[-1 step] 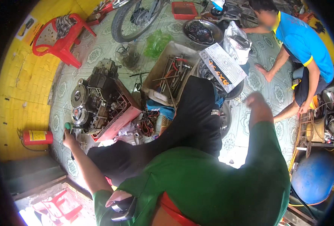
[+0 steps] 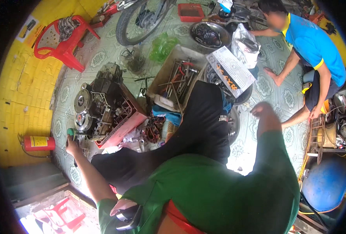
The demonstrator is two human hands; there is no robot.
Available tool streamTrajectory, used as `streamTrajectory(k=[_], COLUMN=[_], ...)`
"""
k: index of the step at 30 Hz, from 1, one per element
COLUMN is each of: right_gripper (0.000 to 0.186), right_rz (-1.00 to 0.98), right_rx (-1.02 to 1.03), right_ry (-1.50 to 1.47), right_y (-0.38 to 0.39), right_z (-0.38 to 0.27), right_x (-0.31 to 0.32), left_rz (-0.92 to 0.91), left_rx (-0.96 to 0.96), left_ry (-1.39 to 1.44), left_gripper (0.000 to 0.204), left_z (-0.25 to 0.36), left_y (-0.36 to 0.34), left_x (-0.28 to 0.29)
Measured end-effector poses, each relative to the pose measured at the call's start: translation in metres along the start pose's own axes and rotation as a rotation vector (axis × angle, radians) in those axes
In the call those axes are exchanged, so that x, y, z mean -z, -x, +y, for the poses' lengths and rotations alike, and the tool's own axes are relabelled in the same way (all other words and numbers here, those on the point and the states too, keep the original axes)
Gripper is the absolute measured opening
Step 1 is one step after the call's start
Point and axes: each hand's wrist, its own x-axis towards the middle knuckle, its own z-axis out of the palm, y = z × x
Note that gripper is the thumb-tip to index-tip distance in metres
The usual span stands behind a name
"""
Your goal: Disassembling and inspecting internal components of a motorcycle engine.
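Note:
At the left, my left hand (image 2: pixel 72 147) is closed around a tool with a round green end (image 2: pixel 70 132); most of its body is hidden. Right beside it stands a motorcycle engine (image 2: pixel 97 101) with round metal covers, resting on a red plastic crate (image 2: pixel 123 126). Out over the tiled floor at the right, my right hand (image 2: pixel 264 111) has its fingers curled inward. Haze blurs that hand, and what it holds, if anything, cannot be made out. Closest to it are a metal basin (image 2: pixel 233 126) and a patterned white board (image 2: pixel 231 73) lying across a parts-filled basin.
A grey bin (image 2: pixel 166 102) of hand tools lies ahead of my knee. Farther off are a basin of dark parts (image 2: pixel 196 42), a wheel (image 2: pixel 122 29) and a red chair (image 2: pixel 59 52). A person in blue (image 2: pixel 313 43) crouches at the right, near a blue tank (image 2: pixel 325 181).
My right hand has come slightly closer to me, its fingers turned a little more to the left. My left hand stays almost in place with the green-ended tool.

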Motion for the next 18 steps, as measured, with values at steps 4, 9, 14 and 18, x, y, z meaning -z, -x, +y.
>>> streamTrajectory(k=[4,9,14,18], right_gripper=[0.017,0.042,0.053,0.06], right_rz=[0.598,1.111,1.188,1.121], right_rx=[0.291,0.312,0.568,0.568], right_ry=[0.179,0.195,-0.031,0.065], right_y=[-0.024,-0.023,0.027,0.038], right_z=[0.018,-0.045,-0.107,-0.111], right_x=[-0.014,0.047,0.077,0.059], left_rz=[-0.034,-0.001,-0.039,-0.065], left_rx=[0.021,0.048,-0.04,-0.027], left_ry=[0.047,0.007,0.072,0.073], left_gripper=[0.035,0.034,0.034,0.033], left_z=[-0.012,-0.016,-0.007,-0.002], left_y=[-0.012,-0.02,-0.011,-0.004], left_x=[0.005,-0.013,-0.022,-0.017])
